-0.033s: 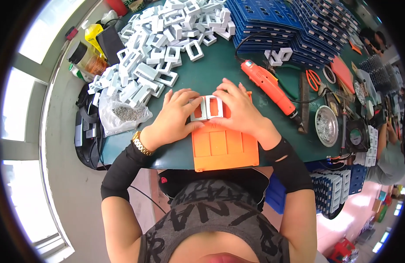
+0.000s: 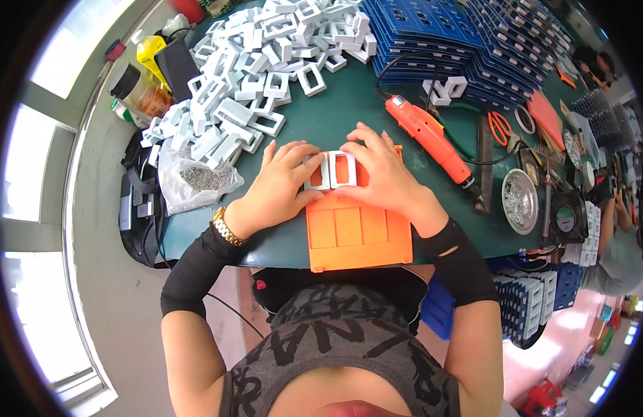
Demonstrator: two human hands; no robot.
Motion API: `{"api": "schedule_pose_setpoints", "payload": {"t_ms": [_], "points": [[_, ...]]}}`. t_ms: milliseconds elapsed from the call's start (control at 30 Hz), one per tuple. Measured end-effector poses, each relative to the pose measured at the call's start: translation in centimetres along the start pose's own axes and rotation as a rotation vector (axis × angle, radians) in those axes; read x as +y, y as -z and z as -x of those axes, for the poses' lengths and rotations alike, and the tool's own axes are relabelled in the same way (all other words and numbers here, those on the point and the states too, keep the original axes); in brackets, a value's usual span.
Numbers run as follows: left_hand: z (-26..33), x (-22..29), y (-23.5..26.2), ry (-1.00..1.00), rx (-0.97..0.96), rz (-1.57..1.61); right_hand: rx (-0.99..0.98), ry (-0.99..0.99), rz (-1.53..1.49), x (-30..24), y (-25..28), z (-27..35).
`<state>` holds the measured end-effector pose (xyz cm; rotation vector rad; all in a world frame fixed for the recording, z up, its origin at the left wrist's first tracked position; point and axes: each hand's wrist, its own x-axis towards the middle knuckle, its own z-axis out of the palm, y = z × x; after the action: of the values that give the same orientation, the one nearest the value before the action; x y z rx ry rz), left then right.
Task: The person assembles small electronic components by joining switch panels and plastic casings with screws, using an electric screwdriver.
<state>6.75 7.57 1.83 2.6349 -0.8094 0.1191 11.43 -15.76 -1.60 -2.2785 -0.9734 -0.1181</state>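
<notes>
Two small white rectangular frames lie side by side on an orange ribbed plate (image 2: 361,256) at the table's front edge. My left hand (image 2: 283,182) has its fingers curled round the left white frame (image 2: 326,174), partly covering it. The right white frame (image 2: 353,170) is gripped between the thumb and fingers of my right hand (image 2: 385,175). The frames stand close against each other, and orange shows through their openings. A gold watch (image 2: 225,228) is on my left wrist, and black sleeves cover both forearms.
A heap of white frames (image 2: 276,83) spreads over the back left, beside a plastic bag of small screws (image 2: 203,179). To the right lie a red electric screwdriver (image 2: 429,135), orange-handled scissors (image 2: 499,128) and a metal bowl (image 2: 519,201). Blue panels (image 2: 426,42) are stacked behind.
The whole picture has shifted very slightly to the right. My hands keep the same hold on the white frames.
</notes>
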Motion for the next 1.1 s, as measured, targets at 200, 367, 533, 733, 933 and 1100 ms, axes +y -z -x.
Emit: {"api": "schedule_pose_setpoints", "payload": {"t_ms": [200, 367, 533, 733, 933, 1100], "points": [[0.2, -0.2, -0.9, 0.044, -0.01, 0.069, -0.109, -0.099, 0.071, -1.6, 0.4, -0.9], [-0.2, 0.7, -1.8, 0.046, -0.002, 0.059, -0.147, -0.16, 0.1, -1.3, 0.1, -0.7], [0.6, 0.3, -3.0, -0.039, 0.038, -0.333, -0.119, -0.101, 0.091, -1.9, 0.2, -0.4], [1.2, 0.4, -2.3, -0.054, -0.152, -0.225, 0.172, -0.009, -0.265, 2.6, 0.3, -9.1], [1.3, 0.9, -3.2, -0.014, -0.052, -0.207, 0.145, -0.46, -0.148, 6.1, -3.9, -17.2], [1.7, 0.7, -3.1, -0.037, -0.015, -0.149, 0.206, -0.432, -0.549, 6.4, -3.6, -15.4]]}}
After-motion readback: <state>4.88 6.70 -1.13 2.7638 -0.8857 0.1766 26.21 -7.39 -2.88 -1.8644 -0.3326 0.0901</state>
